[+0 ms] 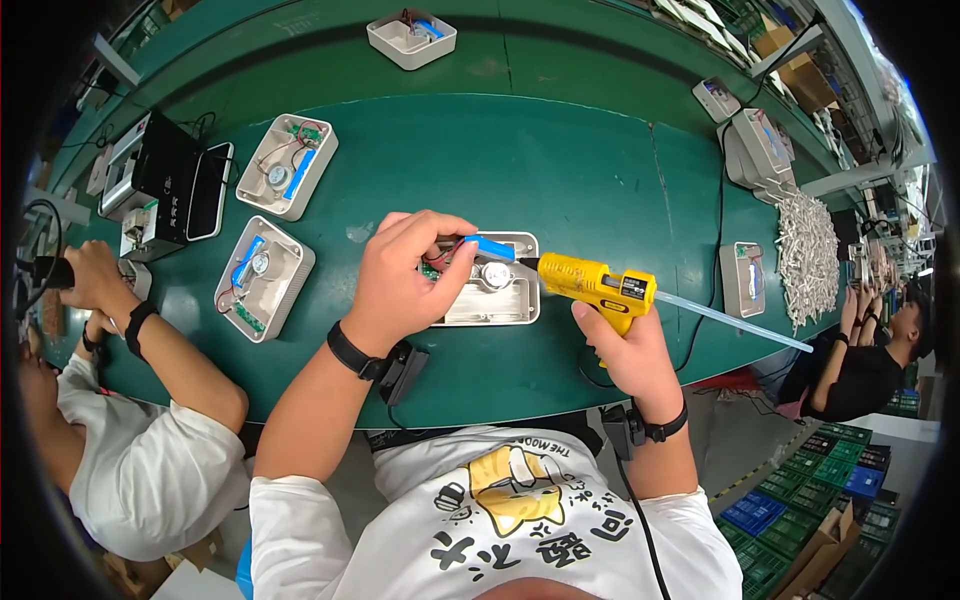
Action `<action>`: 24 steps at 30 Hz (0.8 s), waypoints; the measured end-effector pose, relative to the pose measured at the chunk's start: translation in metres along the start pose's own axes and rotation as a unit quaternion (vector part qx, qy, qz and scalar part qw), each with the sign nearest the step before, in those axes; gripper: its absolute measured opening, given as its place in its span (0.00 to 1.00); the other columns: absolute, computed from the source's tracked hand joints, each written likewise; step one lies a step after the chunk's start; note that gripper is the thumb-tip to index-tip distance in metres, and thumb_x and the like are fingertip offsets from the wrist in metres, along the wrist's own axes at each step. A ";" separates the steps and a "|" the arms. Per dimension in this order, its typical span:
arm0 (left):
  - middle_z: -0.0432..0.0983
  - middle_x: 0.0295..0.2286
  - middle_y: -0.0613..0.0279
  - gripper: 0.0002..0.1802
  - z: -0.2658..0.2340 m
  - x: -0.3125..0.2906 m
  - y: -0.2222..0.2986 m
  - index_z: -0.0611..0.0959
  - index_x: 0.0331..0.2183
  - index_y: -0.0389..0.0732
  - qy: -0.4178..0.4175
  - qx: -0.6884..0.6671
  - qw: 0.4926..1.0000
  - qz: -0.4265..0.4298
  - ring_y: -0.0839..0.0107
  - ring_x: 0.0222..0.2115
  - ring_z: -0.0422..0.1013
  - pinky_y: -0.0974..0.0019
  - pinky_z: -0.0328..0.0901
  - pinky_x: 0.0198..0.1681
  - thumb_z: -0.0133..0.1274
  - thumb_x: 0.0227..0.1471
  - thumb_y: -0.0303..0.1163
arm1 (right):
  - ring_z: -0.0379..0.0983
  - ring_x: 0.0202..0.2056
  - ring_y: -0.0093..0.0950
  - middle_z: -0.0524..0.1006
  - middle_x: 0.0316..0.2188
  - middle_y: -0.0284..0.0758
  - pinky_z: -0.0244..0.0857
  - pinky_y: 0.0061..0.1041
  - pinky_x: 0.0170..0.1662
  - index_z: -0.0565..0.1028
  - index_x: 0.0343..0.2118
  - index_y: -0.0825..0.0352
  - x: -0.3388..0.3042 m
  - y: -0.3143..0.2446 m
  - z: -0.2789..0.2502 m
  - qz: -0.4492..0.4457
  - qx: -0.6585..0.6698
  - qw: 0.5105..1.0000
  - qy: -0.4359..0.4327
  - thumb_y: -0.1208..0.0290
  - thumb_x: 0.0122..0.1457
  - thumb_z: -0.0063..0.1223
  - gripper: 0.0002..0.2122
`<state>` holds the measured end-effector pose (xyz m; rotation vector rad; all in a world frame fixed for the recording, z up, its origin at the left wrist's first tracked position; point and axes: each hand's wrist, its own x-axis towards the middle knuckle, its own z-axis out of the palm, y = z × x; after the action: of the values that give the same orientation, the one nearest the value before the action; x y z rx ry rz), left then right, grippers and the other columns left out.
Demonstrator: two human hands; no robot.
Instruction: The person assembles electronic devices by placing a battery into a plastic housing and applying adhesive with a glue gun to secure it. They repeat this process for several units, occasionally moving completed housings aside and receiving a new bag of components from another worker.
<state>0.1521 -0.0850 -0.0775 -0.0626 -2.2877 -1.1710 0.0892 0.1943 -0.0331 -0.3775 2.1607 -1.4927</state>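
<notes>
In my right hand (632, 350) is a yellow hot glue gun (590, 284), its dark nozzle pointing left. A long translucent glue stick (735, 322) sticks out of its back end. My left hand (412, 270) pinches a blue cylindrical battery (490, 247) between thumb and fingers. The battery is held over a white plastic housing (520, 308) on the green table. The glue gun's nozzle is close to the battery's right end; whether they touch I cannot tell. Inside the housing sit a round silver part (493, 276) and red wires, partly hidden by my left hand.
Similar white housings with blue batteries stand at the left (290, 165), (262, 280) and far side (412, 42). A pile of small whitish pieces (806, 255) lies at right. A black machine (165, 185) and a co-worker's arm (185, 365) are on the left. A black cable (718, 220) crosses the table.
</notes>
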 end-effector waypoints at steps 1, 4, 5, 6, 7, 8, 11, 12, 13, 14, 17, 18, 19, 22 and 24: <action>0.82 0.25 0.65 0.08 0.000 0.000 0.000 0.87 0.37 0.40 -0.002 0.000 1.000 0.001 0.74 0.23 0.74 0.66 0.66 0.42 0.67 0.53 0.23 | 0.71 0.27 0.13 0.79 0.30 0.26 0.65 0.16 0.27 0.78 0.54 0.68 0.000 0.001 0.000 -0.004 0.009 1.000 0.001 0.66 0.66 0.64 0.17; 0.82 0.25 0.64 0.08 0.001 0.001 0.002 0.87 0.36 0.39 0.025 -0.013 0.999 -0.027 0.74 0.24 0.74 0.65 0.67 0.42 0.69 0.52 0.24 | 0.71 0.26 0.13 0.81 0.31 0.27 0.65 0.16 0.26 0.78 0.54 0.68 0.002 0.003 -0.004 -0.003 0.018 1.000 -0.002 0.65 0.67 0.64 0.17; 0.82 0.25 0.64 0.08 0.001 0.002 0.001 0.87 0.36 0.39 0.025 -0.012 0.999 -0.026 0.74 0.24 0.74 0.65 0.67 0.42 0.69 0.52 0.24 | 0.71 0.26 0.13 0.82 0.32 0.28 0.65 0.16 0.25 0.78 0.54 0.68 0.004 0.003 -0.005 -0.004 0.021 1.000 -0.005 0.65 0.67 0.63 0.17; 0.82 0.25 0.65 0.07 -0.001 0.002 0.000 0.87 0.35 0.40 0.011 -0.001 1.000 -0.010 0.73 0.24 0.74 0.65 0.67 0.41 0.69 0.52 0.25 | 0.71 0.26 0.13 0.82 0.32 0.28 0.65 0.16 0.25 0.78 0.54 0.68 0.004 0.004 -0.006 -0.006 0.022 1.000 -0.005 0.65 0.67 0.63 0.17; 0.82 0.26 0.66 0.07 -0.002 0.002 -0.001 0.87 0.35 0.41 -0.003 0.010 1.000 0.007 0.72 0.24 0.75 0.65 0.67 0.41 0.69 0.52 0.26 | 0.70 0.25 0.12 0.83 0.32 0.29 0.65 0.16 0.25 0.78 0.54 0.68 0.005 0.006 -0.006 -0.008 0.020 1.000 -0.006 0.65 0.67 0.63 0.17; 0.82 0.26 0.66 0.07 -0.004 0.002 -0.002 0.86 0.35 0.41 -0.017 0.021 0.999 0.023 0.71 0.24 0.75 0.66 0.67 0.40 0.69 0.53 0.27 | 0.70 0.25 0.12 0.84 0.33 0.29 0.65 0.15 0.25 0.78 0.54 0.68 0.005 0.008 -0.006 -0.010 0.017 1.000 -0.007 0.64 0.67 0.63 0.17; 0.83 0.30 0.62 0.07 -0.007 0.007 0.002 0.86 0.35 0.40 -0.006 0.065 0.997 0.045 0.67 0.27 0.77 0.64 0.69 0.39 0.69 0.53 0.27 | 0.70 0.25 0.12 0.84 0.33 0.30 0.65 0.16 0.25 0.78 0.54 0.68 0.007 0.004 -0.005 -0.008 0.012 1.000 -0.007 0.64 0.67 0.63 0.17; 0.84 0.32 0.60 0.07 -0.008 0.009 0.003 0.86 0.35 0.39 0.000 0.086 0.995 0.054 0.66 0.28 0.77 0.63 0.69 0.39 0.69 0.53 0.27 | 0.71 0.25 0.12 0.84 0.33 0.29 0.65 0.16 0.25 0.79 0.54 0.68 0.008 0.000 -0.004 -0.005 0.009 1.000 -0.008 0.64 0.67 0.63 0.17; 0.84 0.32 0.60 0.07 -0.009 0.010 0.003 0.86 0.35 0.39 -0.001 0.085 0.995 0.055 0.66 0.28 0.77 0.63 0.69 0.39 0.69 0.53 0.27 | 0.71 0.25 0.13 0.84 0.33 0.29 0.65 0.17 0.25 0.79 0.54 0.69 0.010 -0.003 -0.004 -0.002 0.005 1.000 -0.010 0.64 0.67 0.63 0.17; 0.84 0.35 0.60 0.07 -0.012 0.010 0.002 0.86 0.34 0.39 -0.025 0.062 0.998 0.007 0.66 0.31 0.78 0.64 0.70 0.40 0.69 0.53 0.27 | 0.71 0.25 0.13 0.84 0.33 0.29 0.65 0.17 0.25 0.79 0.54 0.69 0.011 -0.005 -0.004 -0.001 0.006 1.000 -0.010 0.64 0.67 0.63 0.17; 0.85 0.40 0.58 0.07 -0.014 0.009 -0.001 0.88 0.34 0.38 -0.074 0.015 0.993 -0.089 0.68 0.35 0.78 0.65 0.71 0.41 0.69 0.52 0.25 | 0.72 0.26 0.14 0.84 0.34 0.29 0.66 0.18 0.26 0.79 0.52 0.69 0.017 -0.008 -0.005 0.007 -0.011 1.000 -0.022 0.65 0.66 0.64 0.16; 0.85 0.40 0.58 0.07 -0.011 0.008 -0.001 0.88 0.35 0.38 -0.076 -0.025 0.988 -0.135 0.67 0.37 0.78 0.65 0.71 0.42 0.69 0.53 0.25 | 0.72 0.26 0.14 0.84 0.34 0.29 0.66 0.18 0.26 0.79 0.52 0.69 0.017 -0.007 -0.004 0.008 -0.011 1.000 -0.022 0.65 0.66 0.64 0.16; 0.85 0.41 0.58 0.06 -0.009 0.010 -0.003 0.88 0.36 0.38 -0.075 -0.064 0.979 -0.180 0.66 0.39 0.78 0.64 0.71 0.43 0.68 0.54 0.26 | 0.72 0.26 0.15 0.83 0.34 0.29 0.67 0.18 0.27 0.79 0.51 0.70 0.020 -0.006 -0.004 -0.009 -0.010 1.000 -0.020 0.66 0.66 0.64 0.16; 0.85 0.40 0.59 0.07 -0.008 0.012 -0.008 0.89 0.37 0.40 -0.083 -0.081 0.972 -0.205 0.64 0.42 0.78 0.62 0.70 0.45 0.67 0.55 0.28 | 0.74 0.28 0.16 0.83 0.34 0.29 0.68 0.19 0.29 0.80 0.50 0.70 0.026 -0.004 -0.002 -0.044 -0.009 0.999 -0.020 0.67 0.66 0.64 0.15; 0.85 0.37 0.61 0.07 -0.008 0.012 -0.012 0.89 0.38 0.43 -0.101 -0.040 0.980 -0.167 0.60 0.44 0.76 0.58 0.68 0.46 0.67 0.55 0.31 | 0.74 0.30 0.16 0.82 0.34 0.29 0.69 0.19 0.32 0.80 0.50 0.70 0.026 -0.002 -0.002 -0.072 -0.060 0.996 -0.002 0.69 0.66 0.64 0.14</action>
<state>0.1419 -0.1012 -0.0765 0.1885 -2.4949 -1.4859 0.0666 0.1825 -0.0368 -0.5878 2.2681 -1.4383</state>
